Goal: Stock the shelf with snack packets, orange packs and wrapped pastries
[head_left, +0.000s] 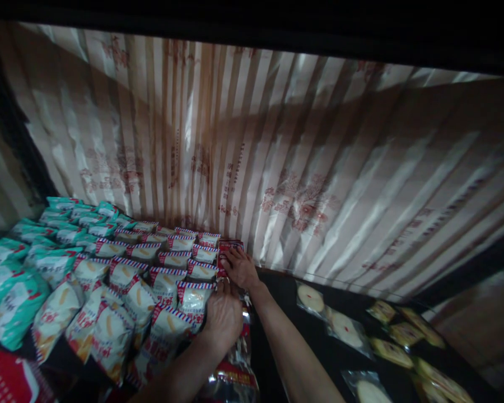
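Note:
My right hand reaches to the back of a row of red snack packets. Its fingers are spread over a red packet against the rear sheet. Just in front and to the left, my left hand is bent with its fingers curled down on the same red row; the fingertips are partly hidden. More red and silver packets lie below my left wrist. White snack bags with red and blue striped edges stand in rows beside my left hand, close to its knuckles.
Teal snack bags fill the far left. On the black shelf to the right lie round, pale flat items in clear wrappers and several yellow packets. A pleated printed sheet hangs behind. A dark beam crosses overhead.

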A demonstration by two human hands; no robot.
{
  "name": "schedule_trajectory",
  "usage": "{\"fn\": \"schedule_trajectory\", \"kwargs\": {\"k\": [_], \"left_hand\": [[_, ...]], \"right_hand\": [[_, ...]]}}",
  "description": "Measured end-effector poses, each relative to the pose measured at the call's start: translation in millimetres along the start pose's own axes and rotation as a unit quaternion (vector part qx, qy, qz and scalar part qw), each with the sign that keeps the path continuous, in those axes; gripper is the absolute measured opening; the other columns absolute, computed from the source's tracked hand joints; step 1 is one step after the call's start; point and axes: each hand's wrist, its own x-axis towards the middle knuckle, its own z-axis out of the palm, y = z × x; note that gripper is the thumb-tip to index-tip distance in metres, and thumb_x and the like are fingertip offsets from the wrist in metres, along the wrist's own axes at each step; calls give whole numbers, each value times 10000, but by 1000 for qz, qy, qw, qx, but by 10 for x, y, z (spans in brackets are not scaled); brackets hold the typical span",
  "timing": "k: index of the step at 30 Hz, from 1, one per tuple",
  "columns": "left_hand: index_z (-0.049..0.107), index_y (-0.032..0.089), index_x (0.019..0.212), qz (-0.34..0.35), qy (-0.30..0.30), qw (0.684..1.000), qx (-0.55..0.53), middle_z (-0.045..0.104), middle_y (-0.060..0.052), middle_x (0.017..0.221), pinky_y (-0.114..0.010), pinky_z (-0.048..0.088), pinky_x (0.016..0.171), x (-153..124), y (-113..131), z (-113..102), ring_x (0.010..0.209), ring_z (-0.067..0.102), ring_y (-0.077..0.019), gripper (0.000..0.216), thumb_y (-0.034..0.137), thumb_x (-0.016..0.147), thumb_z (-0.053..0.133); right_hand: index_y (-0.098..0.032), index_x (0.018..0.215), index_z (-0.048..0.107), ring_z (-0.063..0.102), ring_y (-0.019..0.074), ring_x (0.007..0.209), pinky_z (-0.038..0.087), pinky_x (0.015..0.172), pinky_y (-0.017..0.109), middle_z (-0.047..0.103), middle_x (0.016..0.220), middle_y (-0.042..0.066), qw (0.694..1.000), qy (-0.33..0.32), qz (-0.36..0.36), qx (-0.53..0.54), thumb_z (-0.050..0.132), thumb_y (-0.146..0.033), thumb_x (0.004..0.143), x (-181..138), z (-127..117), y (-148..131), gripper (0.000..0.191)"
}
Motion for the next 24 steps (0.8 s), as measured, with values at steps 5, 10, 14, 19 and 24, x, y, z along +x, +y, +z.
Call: {"fn": "schedule_trajectory", "kwargs": {"k": [5,10,14,19,24], "left_hand": [[591,17,1099,-12,-19,1000,16,588,-224,1138,-389,442,928,29,14,-48,1114,515,-295,371,130,789,423],[566,28,1135,-5,-6,999,31,584,-220,1136,-386,450,903,19,11,-9,1096,526,-287,383,119,794,417],[558,43,1132,6,16,999,49,582,-213,1134,-375,467,866,4,-15,6,1087,535,-269,380,42,796,381],[577,75,1105,27,24,999,32,587,-176,1150,-362,454,899,-83,-40,-120,1097,532,-247,359,38,795,399],[562,111,1140,-2,54,998,-30,575,-129,1212,-339,436,938,-369,-45,-362,1113,527,-226,342,151,839,404]], "right_hand": [[-236,1289,469,338,236,1297,246,1042,436,448,1376,69,999,-32,4,-9,309,-419,914,-1,37,-41,447],[-227,1268,496,252,226,1341,229,1063,419,415,1397,79,999,32,-6,15,326,-409,916,-33,31,-10,431],[-160,1221,547,287,232,1327,259,1072,420,453,1362,110,992,105,10,76,329,-372,911,-132,-40,65,434],[-126,1142,602,384,227,1275,299,1070,406,518,1299,126,974,153,41,162,342,-337,892,-453,-162,91,419],[-124,1105,616,447,222,1227,346,1040,380,522,1289,140,944,191,90,254,378,-376,868,-1016,-312,-50,420]]}}
